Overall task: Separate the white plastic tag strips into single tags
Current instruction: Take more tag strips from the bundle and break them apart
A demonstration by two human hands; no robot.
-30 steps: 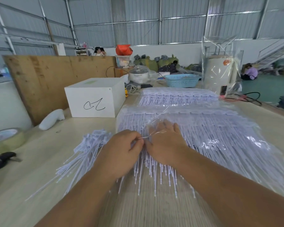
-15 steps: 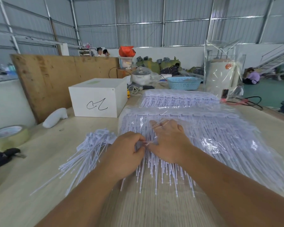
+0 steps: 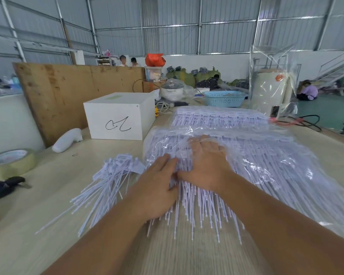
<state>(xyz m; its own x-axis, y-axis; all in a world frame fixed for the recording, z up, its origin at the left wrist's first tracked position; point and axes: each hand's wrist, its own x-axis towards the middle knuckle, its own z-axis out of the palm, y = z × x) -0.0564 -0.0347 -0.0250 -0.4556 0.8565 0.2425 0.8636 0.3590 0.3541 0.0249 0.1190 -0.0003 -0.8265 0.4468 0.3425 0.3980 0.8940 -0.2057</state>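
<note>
Right hand [image 3: 207, 165] flat, fingers straight, pressing the bagged tag strips [image 3: 256, 155] mid-table [image 3: 48, 205]. Left hand [image 3: 157, 187] rests beside it, fingers extended on the strips, thumbs near touching. Loose single tags [image 3: 107, 181] piled just left. White box [image 3: 119, 116] behind.

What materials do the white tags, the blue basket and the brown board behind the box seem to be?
White tags: thin, probably moulded plastic, matte. Blue lattice basket: likely rigid plastic, judging by its pierced walls. Brown leaning board: apparently unfinished plywood; grain and stains show.
</note>
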